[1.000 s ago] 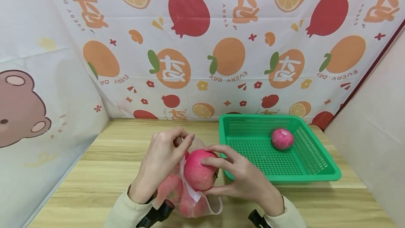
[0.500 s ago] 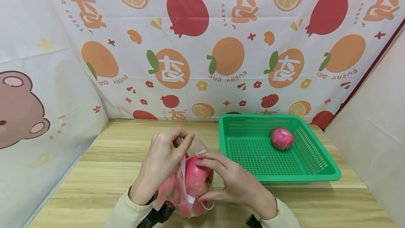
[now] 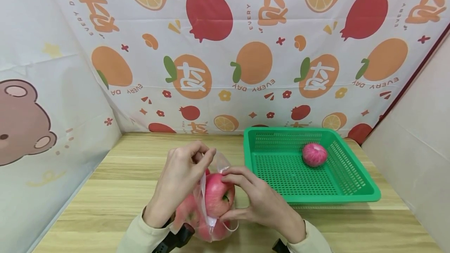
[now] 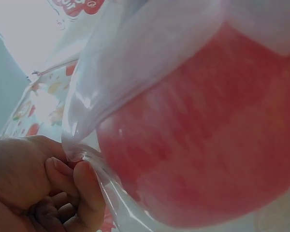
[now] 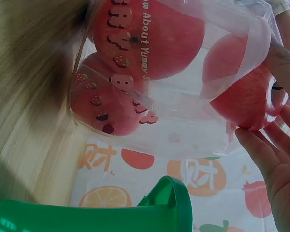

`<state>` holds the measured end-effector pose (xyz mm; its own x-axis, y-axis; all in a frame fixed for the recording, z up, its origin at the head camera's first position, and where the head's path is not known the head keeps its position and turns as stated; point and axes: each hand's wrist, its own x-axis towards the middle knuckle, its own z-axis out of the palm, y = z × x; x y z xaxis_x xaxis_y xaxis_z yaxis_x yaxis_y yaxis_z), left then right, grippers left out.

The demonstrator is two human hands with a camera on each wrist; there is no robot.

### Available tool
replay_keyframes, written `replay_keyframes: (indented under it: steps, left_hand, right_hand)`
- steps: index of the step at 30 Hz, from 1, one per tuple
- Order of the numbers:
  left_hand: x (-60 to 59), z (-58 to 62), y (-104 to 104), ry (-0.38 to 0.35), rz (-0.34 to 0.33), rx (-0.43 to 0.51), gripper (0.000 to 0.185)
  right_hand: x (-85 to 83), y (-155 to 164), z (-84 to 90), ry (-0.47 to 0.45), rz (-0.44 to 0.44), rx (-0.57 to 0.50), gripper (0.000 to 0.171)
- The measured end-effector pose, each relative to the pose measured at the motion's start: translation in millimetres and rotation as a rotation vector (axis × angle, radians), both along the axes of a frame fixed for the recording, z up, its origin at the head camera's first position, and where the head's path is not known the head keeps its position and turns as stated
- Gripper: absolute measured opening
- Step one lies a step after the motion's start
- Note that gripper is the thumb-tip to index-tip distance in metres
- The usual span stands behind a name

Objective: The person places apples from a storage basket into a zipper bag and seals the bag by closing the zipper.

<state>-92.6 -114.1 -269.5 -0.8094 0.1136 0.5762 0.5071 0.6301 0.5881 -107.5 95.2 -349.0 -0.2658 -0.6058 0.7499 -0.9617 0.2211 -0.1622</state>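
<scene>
A clear printed plastic bag (image 5: 183, 125) holding several red apples stands on the wooden table, as the right wrist view shows. My left hand (image 3: 181, 179) pinches the bag's edge between thumb and curled fingers; the left wrist view has this pinch beside a large red apple (image 4: 198, 130) behind the film. My right hand (image 3: 261, 202) grips one apple (image 3: 218, 196) at the bag's mouth, thumb below and fingertips above. Its stem faces right, and part of it sits within the bag opening. Other apples (image 3: 188, 210) lie lower in the bag, partly covered by my left wrist.
A green plastic basket (image 3: 351, 197) stands on the table (image 3: 105, 190) to the right, with a single red apple (image 3: 314, 154) in its far right part. Behind the table hangs a fruit-printed cloth (image 3: 225, 50); a bear-printed cloth (image 3: 24, 120) covers the left side.
My right hand has shifted slightly left and down with the apple, which has turned so its stem shows. The bag's far edge has come into view. My left hand has stayed in place.
</scene>
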Motion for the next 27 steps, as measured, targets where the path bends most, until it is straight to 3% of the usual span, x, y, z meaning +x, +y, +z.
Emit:
replay_keyframes:
  steps: [27]
  left_hand:
    - [0.2, -0.7, -1.6, 0.023, -0.006, -0.010, 0.014]
  right_hand:
    - [-3.6, -6.2, -4.5, 0.059, -0.007, 0.040, 0.059]
